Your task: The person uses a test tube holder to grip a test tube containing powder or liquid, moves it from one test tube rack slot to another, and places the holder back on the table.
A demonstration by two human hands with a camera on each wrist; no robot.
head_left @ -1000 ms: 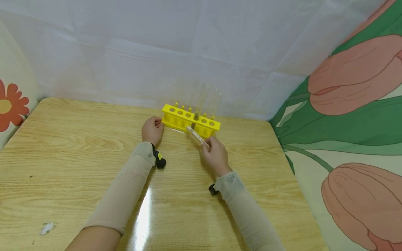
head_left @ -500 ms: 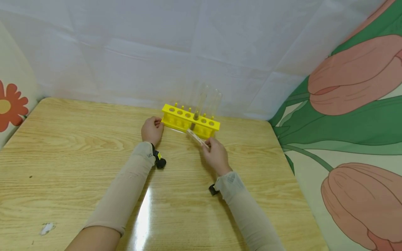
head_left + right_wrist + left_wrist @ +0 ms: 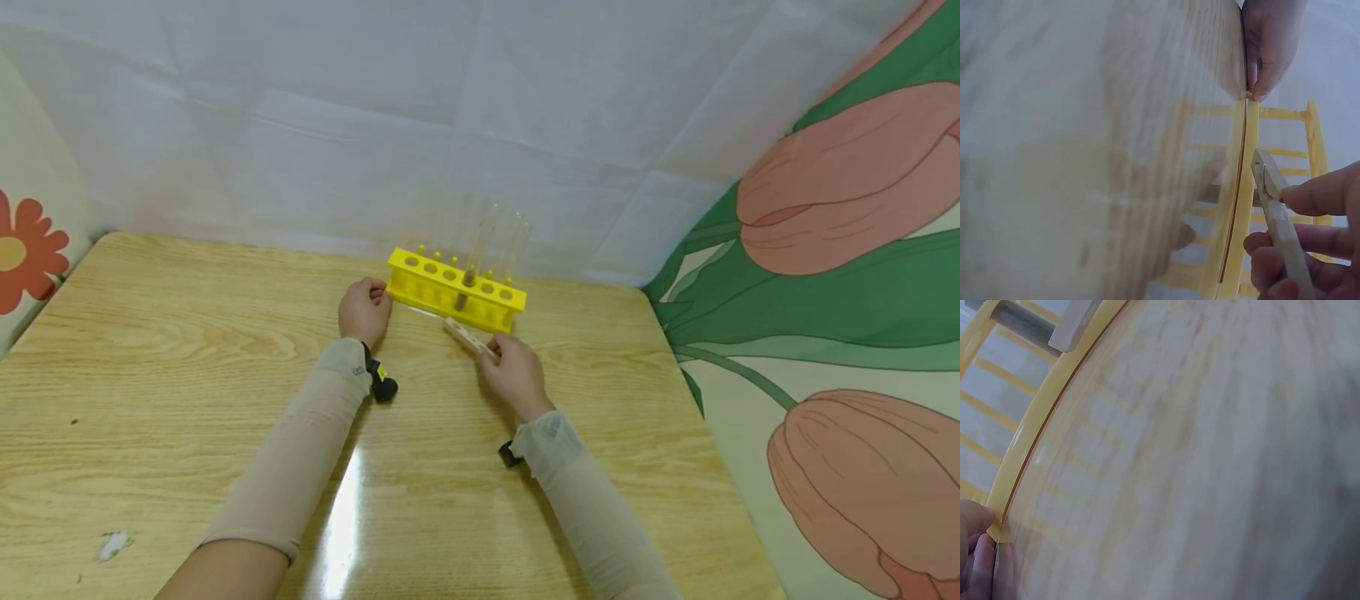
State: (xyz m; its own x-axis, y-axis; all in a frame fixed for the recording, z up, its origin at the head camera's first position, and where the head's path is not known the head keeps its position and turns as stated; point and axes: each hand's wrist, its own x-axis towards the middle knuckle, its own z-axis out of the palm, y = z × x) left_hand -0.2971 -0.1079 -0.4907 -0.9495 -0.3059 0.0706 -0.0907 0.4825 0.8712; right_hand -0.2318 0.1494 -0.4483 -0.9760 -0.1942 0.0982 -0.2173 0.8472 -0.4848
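My left hand (image 3: 364, 313) pinches the left end of the yellow test tube rack (image 3: 440, 278) at its base; in the left wrist view its fingertips (image 3: 977, 515) are on the base's corner. A clear test tube with dark contents (image 3: 468, 277) stands upright in one of the rack's holes. My right hand (image 3: 514, 373) holds a wooden test tube clamp (image 3: 465, 335) between thumb and fingers, its tip pointing left just in front of the rack. In the right wrist view the clamp (image 3: 1282, 228) shows its metal spring and overlaps the rack's base.
More clear tubes (image 3: 517, 242) rise at the rack's right part, behind its top bar. A white cloth (image 3: 315, 125) hangs behind the wood-grain table (image 3: 225, 350). A flower-patterned cloth (image 3: 847, 333) borders the right side.
The clamp's tip has dropped from in front of the tube's lower part toward the table and the rack's front edge. My left hand and the rack have stayed in place.
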